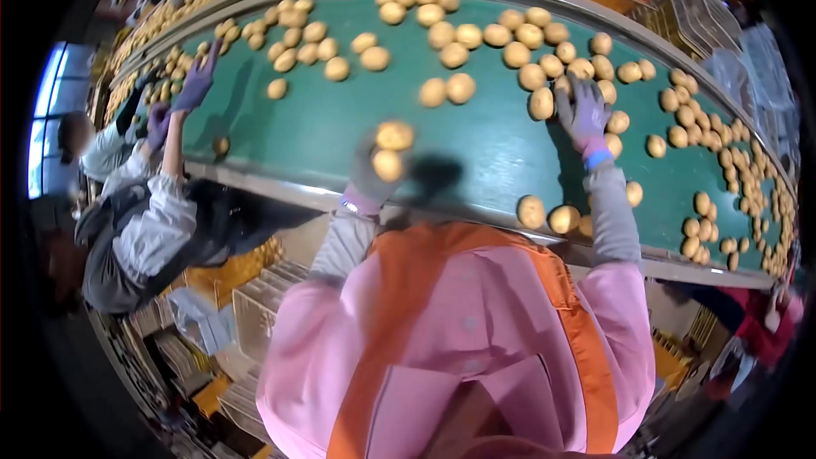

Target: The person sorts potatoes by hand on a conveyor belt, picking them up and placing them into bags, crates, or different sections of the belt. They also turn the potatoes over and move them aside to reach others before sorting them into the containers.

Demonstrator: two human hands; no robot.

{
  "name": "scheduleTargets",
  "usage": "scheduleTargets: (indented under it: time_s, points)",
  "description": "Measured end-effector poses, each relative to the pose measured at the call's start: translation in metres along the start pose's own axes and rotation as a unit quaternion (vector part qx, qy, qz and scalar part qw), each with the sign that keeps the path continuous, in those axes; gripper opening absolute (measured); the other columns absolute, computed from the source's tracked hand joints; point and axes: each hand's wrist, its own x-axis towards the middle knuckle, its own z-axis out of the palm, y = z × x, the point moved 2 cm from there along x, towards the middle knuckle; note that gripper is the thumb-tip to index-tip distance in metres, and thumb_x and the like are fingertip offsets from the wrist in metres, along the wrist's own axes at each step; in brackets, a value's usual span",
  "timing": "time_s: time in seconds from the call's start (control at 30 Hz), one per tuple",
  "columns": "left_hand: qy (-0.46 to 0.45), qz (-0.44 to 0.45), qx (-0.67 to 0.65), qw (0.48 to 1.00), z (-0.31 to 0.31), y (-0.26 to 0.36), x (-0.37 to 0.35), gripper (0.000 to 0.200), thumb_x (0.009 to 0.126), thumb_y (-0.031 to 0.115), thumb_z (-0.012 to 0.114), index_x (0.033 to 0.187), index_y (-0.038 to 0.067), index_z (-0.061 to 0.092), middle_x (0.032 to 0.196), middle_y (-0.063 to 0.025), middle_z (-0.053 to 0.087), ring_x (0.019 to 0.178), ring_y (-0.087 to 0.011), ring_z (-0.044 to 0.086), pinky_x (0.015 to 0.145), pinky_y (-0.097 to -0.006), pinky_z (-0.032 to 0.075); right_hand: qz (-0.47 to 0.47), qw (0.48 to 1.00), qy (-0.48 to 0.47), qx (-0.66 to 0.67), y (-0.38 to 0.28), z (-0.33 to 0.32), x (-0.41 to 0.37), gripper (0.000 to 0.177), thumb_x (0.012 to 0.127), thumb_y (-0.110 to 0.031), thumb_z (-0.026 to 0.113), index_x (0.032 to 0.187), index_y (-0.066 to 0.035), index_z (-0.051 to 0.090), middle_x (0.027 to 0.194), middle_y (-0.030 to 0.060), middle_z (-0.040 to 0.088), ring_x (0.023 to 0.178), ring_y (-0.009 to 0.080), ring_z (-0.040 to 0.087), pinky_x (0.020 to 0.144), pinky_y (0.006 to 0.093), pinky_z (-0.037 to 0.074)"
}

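Potatoes: yellow-tan, smooth, round to oval; scattered and clustered over the belt, densest at our right, with two in our left hand.
Belt: flat green surface with a soft sheen, curved in this wide view.
Rim: grey, shiny, metal-looking, running along our side of the belt.
Gloves: greyish purple, close-fitting; the left one is blurred.
Clothes: pink top, wide orange straps, grey sleeves.
Left side: a co-worker in a pale top reaches over the belt with a purple-gloved hand, well apart from ours.
Near edge: a few potatoes lie by our right sleeve, close to the rim.
Below the belt: pale slatted crates at our left.
Left hand: raised over the near part of the belt, half closed around two potatoes; exact finger positions are unclear.
Right hand: reaching farther across, back up, open with fingers spread over clustered potatoes; we cannot tell whether it grips any.
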Motion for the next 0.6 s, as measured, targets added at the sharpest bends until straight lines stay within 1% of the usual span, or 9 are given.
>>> scheduleTargets:
  time_s: [0.03, 0.13, 0.2, 0.3, 0.43, 0.5, 0.53, 0.57, 0.6]
  points:
    - [0.002, 0.043, 0.081, 0.996, -0.007, -0.005, 0.002, 0.055, 0.103, 0.046, 0.043, 0.148, 0.014, 0.040, 0.134, -0.0216, 0.057, 0.104, -0.0296, 0.063, 0.081, -0.0403, 0.054, -0.085, 0.989, 0.024, -0.120, -0.017, 0.007, -0.014, 0.048, 0.096, -0.044, 0.054, 0.138, -0.021, 0.057, 0.141, 0.0123, 0.055, 0.137, 0.0302, 0.045, 0.106, 0.0647, 0.028]
    - [-0.007, 0.058, 0.021, 0.998, -0.006, 0.024, 0.000, 0.057, 0.103, 0.040, 0.048, 0.150, 0.009, 0.038, 0.136, -0.0216, 0.057, 0.111, -0.0303, 0.063, 0.088, -0.0404, 0.054, -0.159, 0.986, 0.048, 0.000, -0.084, 0.000, -0.046, 0.046, 0.093, -0.040, 0.062, 0.133, -0.017, 0.061, 0.136, 0.0143, 0.058, 0.132, 0.0395, 0.048, 0.110, 0.0637, 0.026]
    - [-0.014, 0.047, -0.034, 0.998, -0.013, 0.047, -0.001, 0.058, 0.102, 0.034, 0.055, 0.150, 0.005, 0.038, 0.136, -0.0211, 0.058, 0.112, -0.0293, 0.064, 0.091, -0.0389, 0.054, -0.204, 0.976, -0.035, 0.065, -0.117, -0.007, -0.057, 0.045, 0.092, -0.036, 0.064, 0.131, -0.014, 0.061, 0.131, 0.0150, 0.060, 0.129, 0.0384, 0.050, 0.110, 0.0586, 0.030]
    - [-0.070, 0.245, 0.258, 0.932, -0.034, 0.053, -0.002, 0.058, 0.094, 0.014, 0.070, 0.143, -0.003, 0.043, 0.128, -0.0178, 0.064, 0.105, -0.0240, 0.066, 0.089, -0.0339, 0.055, -0.178, 0.953, -0.038, 0.241, -0.148, -0.001, -0.069, 0.038, 0.092, -0.019, 0.065, 0.128, -0.006, 0.060, 0.129, 0.0163, 0.061, 0.123, 0.0370, 0.055, 0.106, 0.0488, 0.041]
    - [-0.025, 0.064, 0.281, 0.957, -0.068, 0.068, 0.028, 0.043, 0.090, 0.008, 0.073, 0.127, -0.004, 0.054, 0.115, -0.0118, 0.069, 0.101, -0.0212, 0.067, 0.085, -0.0289, 0.056, -0.048, 0.943, -0.038, 0.327, -0.177, -0.006, -0.078, 0.043, 0.092, -0.014, 0.064, 0.132, -0.001, 0.055, 0.133, 0.0229, 0.058, 0.126, 0.0412, 0.053, 0.103, 0.0479, 0.045]
    - [0.024, 0.131, 0.497, 0.857, -0.089, 0.110, 0.069, 0.041, 0.094, 0.014, 0.068, 0.128, -0.002, 0.053, 0.121, -0.0112, 0.067, 0.108, -0.0227, 0.065, 0.087, -0.0302, 0.055, -0.023, 0.945, -0.021, 0.325, -0.179, 0.000, -0.080, 0.045, 0.092, -0.014, 0.064, 0.134, 0.001, 0.053, 0.135, 0.0245, 0.056, 0.126, 0.0418, 0.053, 0.103, 0.0478, 0.045]
    - [-0.030, 0.131, 0.262, 0.956, -0.114, 0.124, 0.102, 0.041, 0.095, 0.016, 0.065, 0.131, -0.001, 0.051, 0.125, -0.0112, 0.065, 0.113, -0.0229, 0.063, 0.088, -0.0315, 0.055, 0.004, 0.946, -0.004, 0.323, -0.181, 0.003, -0.081, 0.048, 0.092, -0.015, 0.065, 0.135, 0.002, 0.051, 0.136, 0.0261, 0.054, 0.126, 0.0424, 0.053, 0.103, 0.0476, 0.045]
    - [-0.082, 0.111, 0.009, 0.990, -0.140, 0.138, 0.135, 0.042, 0.097, 0.017, 0.062, 0.133, 0.000, 0.049, 0.128, -0.0112, 0.063, 0.118, -0.0230, 0.061, 0.089, -0.0327, 0.054, 0.010, 0.949, 0.000, 0.316, -0.187, -0.004, -0.079, 0.052, 0.092, -0.014, 0.065, 0.137, 0.003, 0.048, 0.137, 0.0275, 0.053, 0.126, 0.0437, 0.052, 0.104, 0.0474, 0.044]
    - [-0.119, 0.072, -0.259, 0.956, -0.149, 0.153, 0.151, 0.043, 0.097, 0.017, 0.061, 0.134, 0.000, 0.048, 0.131, -0.0123, 0.061, 0.120, -0.0233, 0.059, 0.090, -0.0331, 0.054, 0.011, 0.950, 0.006, 0.311, -0.191, -0.002, -0.081, 0.052, 0.092, -0.014, 0.065, 0.137, 0.003, 0.048, 0.137, 0.0275, 0.053, 0.126, 0.0437, 0.052, 0.104, 0.0474, 0.044]
